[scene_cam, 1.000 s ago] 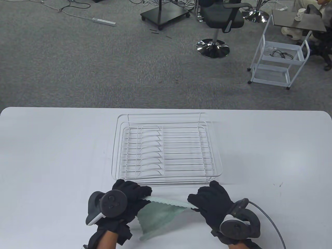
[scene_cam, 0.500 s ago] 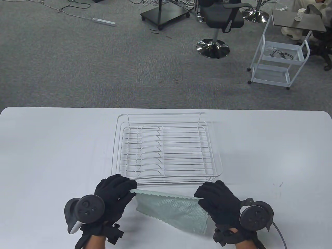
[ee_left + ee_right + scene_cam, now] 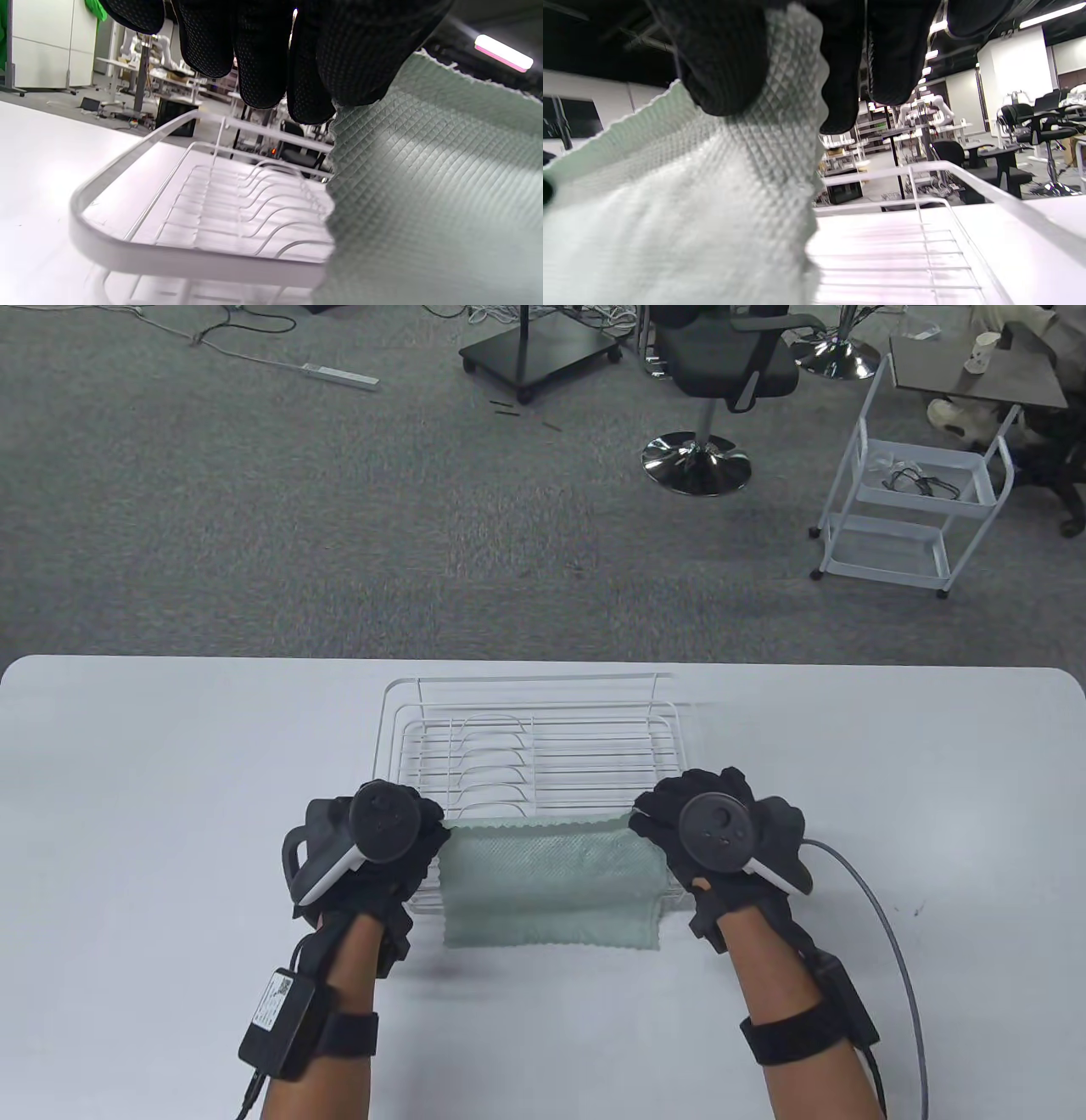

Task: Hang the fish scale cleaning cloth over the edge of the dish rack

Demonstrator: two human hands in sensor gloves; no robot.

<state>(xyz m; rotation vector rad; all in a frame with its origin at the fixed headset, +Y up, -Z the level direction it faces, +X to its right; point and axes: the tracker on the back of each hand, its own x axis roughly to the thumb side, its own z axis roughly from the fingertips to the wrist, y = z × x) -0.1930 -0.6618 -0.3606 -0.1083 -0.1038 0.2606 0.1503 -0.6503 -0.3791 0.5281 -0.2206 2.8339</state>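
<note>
Over the near rim of the white wire dish rack (image 3: 543, 746), which stands at the middle of the white table (image 3: 136, 780), the pale green fish scale cleaning cloth (image 3: 551, 882) is spread, its lower edge lying on the table in front of the rack. Its far left corner is pinched by the left hand (image 3: 382, 848), as is seen in the left wrist view, and its far right corner is pinched between thumb and fingers (image 3: 848, 63) of the right hand (image 3: 713, 831).
</note>
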